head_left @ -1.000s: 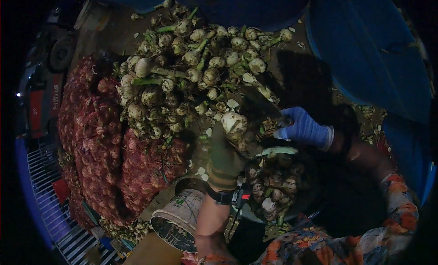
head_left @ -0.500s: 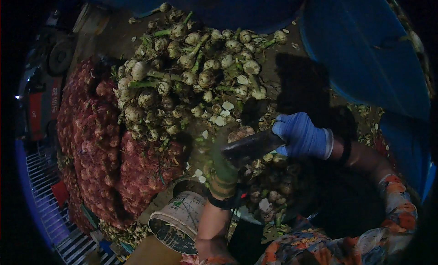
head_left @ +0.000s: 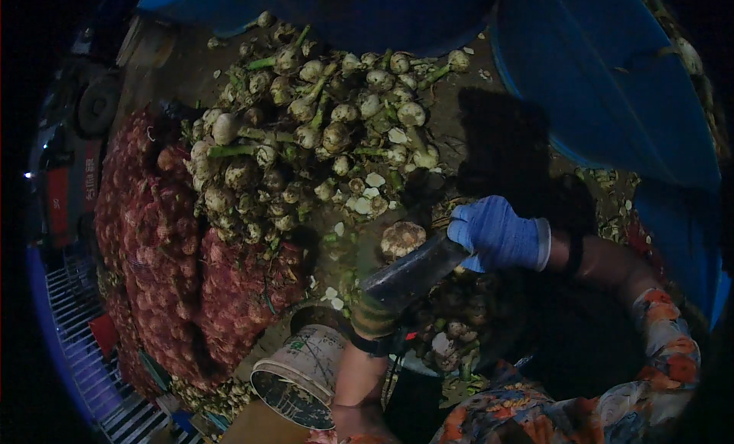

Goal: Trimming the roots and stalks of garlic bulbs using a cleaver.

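Note:
My right hand, in a blue and white knit glove, is closed round the end of a broad dark knife. Its flat blade slants down and left, over my left hand. That hand wears a striped green and yellow glove; only the cuff part shows clearly, and its fingers are hidden behind the blade. Just beyond the blade is a garlic bulb with its rough underside showing; whether my left fingers touch it is hidden. Below the knife lies a dim heap of trimmed garlic bulbs.
A large pile of garlic with green stems covers the ground ahead. Full red mesh sacks stand at left. A dirty white bucket tilts beside my left forearm. Blue sheeting lies at right, and white cut pieces are scattered nearby.
The blade's free end has swung down toward my left wrist. The green glove, blurred beyond the blade before, is now mostly covered, and the garlic bulb shows more fully.

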`<state>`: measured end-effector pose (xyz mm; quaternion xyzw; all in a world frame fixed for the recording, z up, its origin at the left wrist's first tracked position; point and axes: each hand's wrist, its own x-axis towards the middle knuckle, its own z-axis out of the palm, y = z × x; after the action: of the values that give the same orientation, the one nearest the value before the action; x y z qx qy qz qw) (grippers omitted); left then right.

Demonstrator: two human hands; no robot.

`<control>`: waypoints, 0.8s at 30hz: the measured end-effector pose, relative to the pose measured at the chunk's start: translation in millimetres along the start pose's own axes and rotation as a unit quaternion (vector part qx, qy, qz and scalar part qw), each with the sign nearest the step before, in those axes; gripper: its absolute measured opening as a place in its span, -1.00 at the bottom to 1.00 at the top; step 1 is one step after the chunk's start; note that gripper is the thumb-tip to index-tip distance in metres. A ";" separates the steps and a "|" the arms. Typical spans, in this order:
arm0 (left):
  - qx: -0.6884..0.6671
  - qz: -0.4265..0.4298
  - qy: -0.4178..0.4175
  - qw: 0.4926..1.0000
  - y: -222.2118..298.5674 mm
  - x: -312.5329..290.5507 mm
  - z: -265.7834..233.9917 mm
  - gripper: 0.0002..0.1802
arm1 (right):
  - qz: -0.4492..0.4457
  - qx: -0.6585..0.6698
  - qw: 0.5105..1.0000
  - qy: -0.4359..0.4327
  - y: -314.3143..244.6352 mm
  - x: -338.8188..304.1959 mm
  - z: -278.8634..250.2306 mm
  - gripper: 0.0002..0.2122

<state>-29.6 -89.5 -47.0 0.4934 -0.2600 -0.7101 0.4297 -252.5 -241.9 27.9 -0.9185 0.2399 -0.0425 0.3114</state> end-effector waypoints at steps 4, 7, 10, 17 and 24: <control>0.009 -0.020 -0.001 1.000 -15.3 -12.8 -13.6 -0.37 | -0.003 0.008 1.000 0.007 -2.1 -0.7 -1.8 -0.68; 0.021 0.017 -0.017 0.999 -19.6 -10.5 -16.4 -0.37 | -0.006 0.006 1.000 0.003 -1.9 -1.0 -1.9 -0.68; -0.030 0.040 0.008 0.999 -4.4 -22.1 4.6 -0.42 | -0.020 0.008 1.000 0.012 -0.4 -0.7 0.1 -0.69; 0.021 0.054 0.018 0.998 3.6 -10.9 24.9 -0.54 | -0.006 0.015 0.998 -0.061 5.3 0.5 9.4 -0.66; 0.039 0.066 -0.048 0.996 -14.4 -2.5 11.2 -0.63 | -0.010 0.011 0.998 -0.069 13.7 2.4 24.3 -0.65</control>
<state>-44.7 -80.8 -53.0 0.4565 -0.3397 -0.6926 0.4433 -250.5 -239.1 0.1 -0.9183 0.2081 0.0154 0.3365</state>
